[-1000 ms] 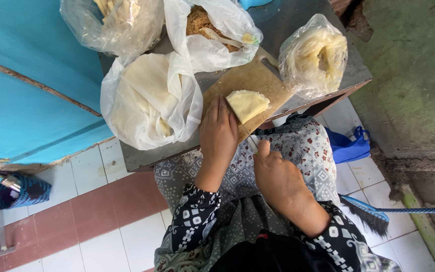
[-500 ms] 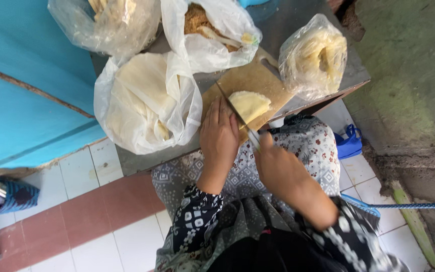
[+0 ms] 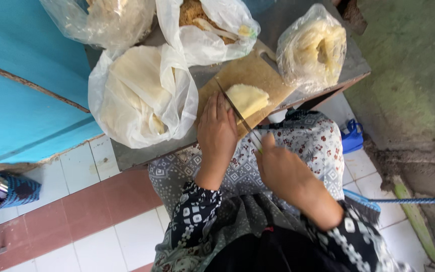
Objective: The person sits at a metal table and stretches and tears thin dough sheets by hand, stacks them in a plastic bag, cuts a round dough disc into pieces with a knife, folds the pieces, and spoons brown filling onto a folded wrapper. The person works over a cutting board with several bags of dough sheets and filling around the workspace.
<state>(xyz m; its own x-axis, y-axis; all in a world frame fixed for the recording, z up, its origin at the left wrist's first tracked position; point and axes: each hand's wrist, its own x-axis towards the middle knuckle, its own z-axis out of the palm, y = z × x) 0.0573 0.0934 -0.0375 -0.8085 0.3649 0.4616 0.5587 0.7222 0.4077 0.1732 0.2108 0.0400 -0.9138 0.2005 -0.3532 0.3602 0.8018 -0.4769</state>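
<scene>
A pale yellow folded sheet of dough [image 3: 248, 98] lies on a wooden cutting board [image 3: 247, 73] at the near edge of a grey table [image 3: 137, 156]. My left hand [image 3: 217, 132] lies flat on the board, fingers touching the left edge of the dough. My right hand [image 3: 278, 168] grips the handle of a knife [image 3: 238, 117], whose blade slants up across the dough beside my left fingers.
A large white plastic bag of pale sheets [image 3: 139, 95] sits left of the board. Two more bags [image 3: 205, 27] [image 3: 99, 20] stand behind, and a clear bag of yellowish pieces [image 3: 313, 48] at the right. Tiled floor [image 3: 91, 221] below; a blue bag [image 3: 352, 137] and broom [image 3: 409, 201] to the right.
My right hand, first empty over my lap, now holds a knife and has brought its blade onto the dough. My left hand stays pressed beside the dough.
</scene>
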